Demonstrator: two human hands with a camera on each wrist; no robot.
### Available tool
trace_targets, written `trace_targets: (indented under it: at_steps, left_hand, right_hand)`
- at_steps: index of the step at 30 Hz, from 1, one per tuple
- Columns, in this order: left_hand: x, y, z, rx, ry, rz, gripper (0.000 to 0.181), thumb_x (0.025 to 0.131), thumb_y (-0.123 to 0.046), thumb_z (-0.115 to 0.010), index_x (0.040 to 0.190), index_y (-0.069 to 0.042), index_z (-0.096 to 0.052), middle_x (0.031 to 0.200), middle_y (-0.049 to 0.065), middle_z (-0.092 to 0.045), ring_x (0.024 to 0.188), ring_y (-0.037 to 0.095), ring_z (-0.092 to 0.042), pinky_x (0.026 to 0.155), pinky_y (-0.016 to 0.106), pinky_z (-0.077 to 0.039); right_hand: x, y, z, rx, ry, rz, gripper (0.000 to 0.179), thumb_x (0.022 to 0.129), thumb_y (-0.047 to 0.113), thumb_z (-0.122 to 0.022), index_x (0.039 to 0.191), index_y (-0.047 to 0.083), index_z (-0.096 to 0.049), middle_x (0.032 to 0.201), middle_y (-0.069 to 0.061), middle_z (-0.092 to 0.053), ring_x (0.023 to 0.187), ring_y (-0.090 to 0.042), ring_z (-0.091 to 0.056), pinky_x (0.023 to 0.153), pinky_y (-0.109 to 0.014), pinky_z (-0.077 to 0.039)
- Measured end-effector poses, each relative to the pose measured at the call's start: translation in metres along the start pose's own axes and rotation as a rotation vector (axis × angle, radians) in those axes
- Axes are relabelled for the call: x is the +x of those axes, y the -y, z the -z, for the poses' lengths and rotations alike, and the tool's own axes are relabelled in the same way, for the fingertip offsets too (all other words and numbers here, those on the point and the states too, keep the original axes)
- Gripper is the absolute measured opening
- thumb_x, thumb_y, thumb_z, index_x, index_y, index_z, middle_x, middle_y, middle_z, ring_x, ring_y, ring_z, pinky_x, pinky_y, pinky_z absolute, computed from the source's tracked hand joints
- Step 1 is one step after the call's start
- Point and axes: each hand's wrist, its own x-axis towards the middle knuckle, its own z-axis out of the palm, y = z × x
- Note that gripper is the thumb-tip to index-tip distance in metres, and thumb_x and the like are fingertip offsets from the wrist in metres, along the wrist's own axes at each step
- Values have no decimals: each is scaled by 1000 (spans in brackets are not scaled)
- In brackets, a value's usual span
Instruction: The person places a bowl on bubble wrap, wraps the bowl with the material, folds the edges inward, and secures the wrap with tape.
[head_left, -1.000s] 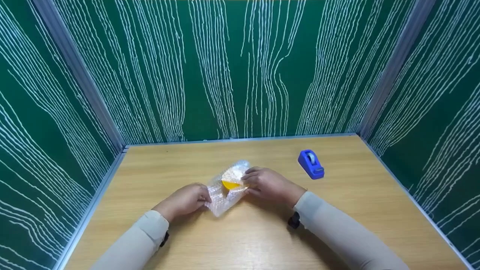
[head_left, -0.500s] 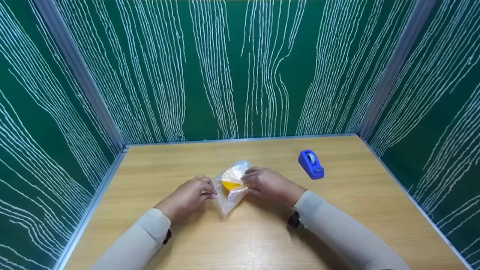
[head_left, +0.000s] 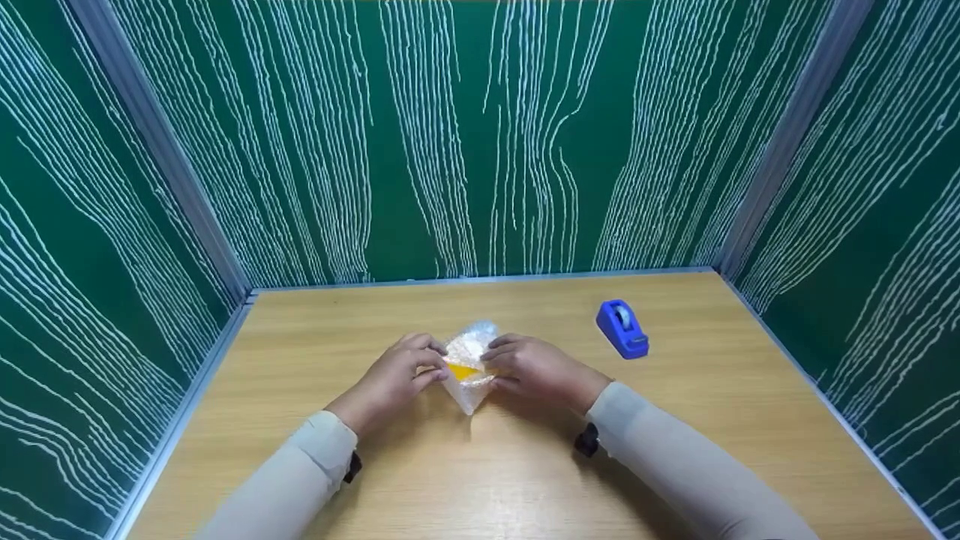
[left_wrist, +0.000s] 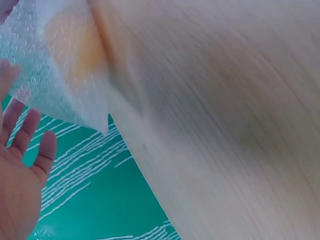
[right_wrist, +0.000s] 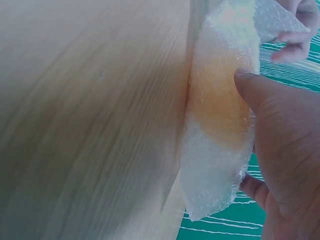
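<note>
A sheet of bubble wrap (head_left: 472,346) lies folded round a yellow object (head_left: 460,372) in mid-table. Only a sliver of yellow shows bare; the object's kind is hidden. From the left, my left hand (head_left: 397,375) pinches a flap of the wrap, held over toward the middle. My right hand (head_left: 538,369) holds the wrapped bundle by its right side. In the right wrist view, the right thumb presses the bubble wrap (right_wrist: 212,172) over the orange-yellow shape. The left wrist view has the left hand (left_wrist: 22,172) beside the raised wrap (left_wrist: 32,55), several fingers loosely extended.
A blue tape dispenser (head_left: 622,328) with a roll of tape stands at the back right of the wooden table (head_left: 480,480). Green panels (head_left: 525,150) with white wavy lines enclose the table at the back and both sides.
My left hand has moved right and slightly away from me, carrying the left flap of bubble wrap over the yellow object. Less yellow shows now. The right hand has stayed in place.
</note>
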Motion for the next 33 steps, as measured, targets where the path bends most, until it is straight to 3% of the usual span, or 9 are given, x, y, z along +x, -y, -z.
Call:
trace_targets:
  at_steps: [6,14,20,24,33]
  left_hand:
    - [12,-5,-6,3,5,-5,15,111,-29,-74,111,-19,-86,151,1,-72,153,34,-58,134,62,-42]
    - [29,-7,-14,29,-2,28,23,113,-32,-71,126,-17,-83,140,6,-78,140,35,-70,129,60,-49]
    - [39,-11,-20,119,-45,23,21,113,-32,-72,119,-15,-84,129,5,-81,126,32,-77,118,54,-59]
    - [46,-13,-24,201,-98,10,20,110,-31,-76,112,-14,-86,118,3,-81,114,28,-79,112,54,-59]
    - [55,-14,-34,208,-117,112,20,104,-34,-85,102,-14,-87,108,0,-75,110,28,-74,110,53,-51]
  right_hand:
    - [1,1,-1,8,2,-1,28,109,25,-80,130,7,-84,138,-8,-83,141,-32,-73,126,-49,-55]
    - [2,1,-2,17,-14,17,34,111,36,-76,128,8,-85,137,-8,-83,140,-32,-74,126,-48,-55]
    - [1,3,-1,42,-4,4,33,111,33,-76,130,8,-84,137,-8,-83,140,-32,-73,125,-50,-56]
    - [2,3,0,53,11,-6,33,113,32,-74,135,8,-83,135,-6,-84,142,-31,-72,126,-50,-55]
    - [2,2,-2,48,10,-4,27,112,29,-76,129,11,-85,133,-4,-85,142,-29,-72,127,-48,-54]
